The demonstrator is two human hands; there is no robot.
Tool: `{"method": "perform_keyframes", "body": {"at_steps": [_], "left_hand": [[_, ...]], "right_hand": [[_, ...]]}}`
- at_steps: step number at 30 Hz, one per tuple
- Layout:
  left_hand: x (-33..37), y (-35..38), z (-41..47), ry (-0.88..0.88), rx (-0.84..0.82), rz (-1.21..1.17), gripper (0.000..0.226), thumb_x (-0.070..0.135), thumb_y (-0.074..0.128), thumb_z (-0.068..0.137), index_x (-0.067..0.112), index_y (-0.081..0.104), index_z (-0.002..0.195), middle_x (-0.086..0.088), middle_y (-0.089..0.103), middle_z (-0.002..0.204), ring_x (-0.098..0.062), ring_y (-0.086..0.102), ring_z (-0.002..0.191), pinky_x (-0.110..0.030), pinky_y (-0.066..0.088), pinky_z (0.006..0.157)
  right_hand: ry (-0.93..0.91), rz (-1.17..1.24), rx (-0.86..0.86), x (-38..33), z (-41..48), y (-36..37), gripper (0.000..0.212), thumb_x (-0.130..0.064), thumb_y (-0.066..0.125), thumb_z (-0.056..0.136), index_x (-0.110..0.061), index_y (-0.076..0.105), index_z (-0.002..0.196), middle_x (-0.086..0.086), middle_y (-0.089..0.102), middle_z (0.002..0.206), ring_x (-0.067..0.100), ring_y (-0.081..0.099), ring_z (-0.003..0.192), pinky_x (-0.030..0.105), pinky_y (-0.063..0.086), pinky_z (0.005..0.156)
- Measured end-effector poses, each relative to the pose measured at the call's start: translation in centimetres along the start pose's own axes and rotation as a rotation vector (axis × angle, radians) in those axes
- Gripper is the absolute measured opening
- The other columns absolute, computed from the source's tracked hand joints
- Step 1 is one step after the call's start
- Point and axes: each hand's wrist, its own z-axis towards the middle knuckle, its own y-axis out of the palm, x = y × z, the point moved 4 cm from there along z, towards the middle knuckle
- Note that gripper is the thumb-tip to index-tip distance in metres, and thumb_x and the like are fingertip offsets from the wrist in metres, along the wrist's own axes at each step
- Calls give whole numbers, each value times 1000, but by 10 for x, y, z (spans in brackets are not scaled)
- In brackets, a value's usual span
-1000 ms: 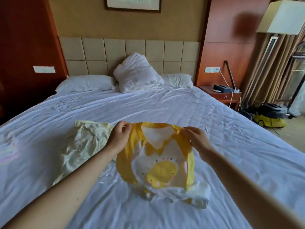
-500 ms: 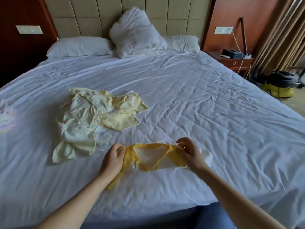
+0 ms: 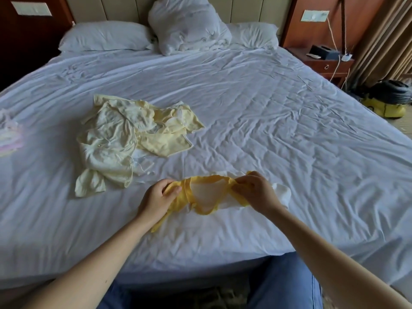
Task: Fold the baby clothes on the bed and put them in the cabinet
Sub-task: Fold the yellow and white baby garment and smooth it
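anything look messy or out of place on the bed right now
Nothing spilled or damaged. The pale yellow clothes lie in a crumpled, unfolded heap on the left of the bed, and one pillow stands bunched up at the headboard. The yellow garment pinched between left hand and right hand is bunched too.

The baby top (image 3: 209, 197) between the left hand (image 3: 156, 198) and right hand (image 3: 255, 192) is bright yellow round the neckline, white in the middle. The heap of clothes (image 3: 116, 141) up past the left hand is way paler, a creamy yellow. The sheet (image 3: 278, 134) under both hands is plain white, and the trousers (image 3: 285, 284) back behind them are blue.
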Motion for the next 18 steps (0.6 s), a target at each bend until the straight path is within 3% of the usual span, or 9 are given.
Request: {"method": "perform_keyframes", "body": {"at_steps": [2, 4, 8, 10, 14, 18], "left_hand": [[7, -5, 2, 20, 11, -11, 26, 53, 62, 79, 29, 68, 85, 12, 70, 81, -2, 64, 77, -26, 48, 70], [22, -13, 9, 53, 52, -43, 14, 38, 65, 89, 28, 65, 79, 11, 66, 74, 1, 59, 70, -23, 43, 66], [65, -43, 40, 112, 169, -120, 13, 23, 59, 97, 13, 67, 94, 3, 65, 84, -8, 58, 79, -18, 41, 69], [94, -63, 58, 150, 218, -151, 13, 21, 57, 97, 11, 65, 95, 1, 62, 81, -9, 55, 74, -17, 39, 64], [164, -101, 87, 281, 281, -172, 9, 19, 57, 97, 13, 62, 92, 9, 56, 74, 1, 50, 65, -11, 37, 61], [229, -130, 105, 392, 321, -158, 12, 22, 55, 99, 13, 63, 94, 9, 58, 78, -3, 53, 72, -12, 38, 64]], "right_hand": [[15, 45, 35, -2, 4, -4, 12, -26, 76, 83, -21, 76, 93, -3, 58, 95, 13, 58, 87, 26, 45, 81], [-2, 114, 89, -11, 10, -14, 6, -24, 77, 82, -29, 73, 83, -5, 61, 97, 8, 60, 86, 24, 46, 81], [-93, 294, 185, -47, 31, -55, 11, -16, 75, 84, -26, 72, 79, -1, 68, 95, 4, 65, 80, 18, 50, 73], [-140, 366, 217, -72, 42, -80, 18, -12, 73, 85, -28, 71, 77, -8, 71, 85, -3, 64, 76, 14, 49, 71], [-179, 549, 259, -121, 62, -126, 18, -10, 67, 89, -23, 73, 78, -11, 70, 69, 4, 63, 68, 23, 50, 69], [-234, 600, 286, -165, 82, -170, 13, -22, 63, 90, -19, 70, 80, -8, 60, 67, 11, 54, 69, 28, 41, 63]]}}
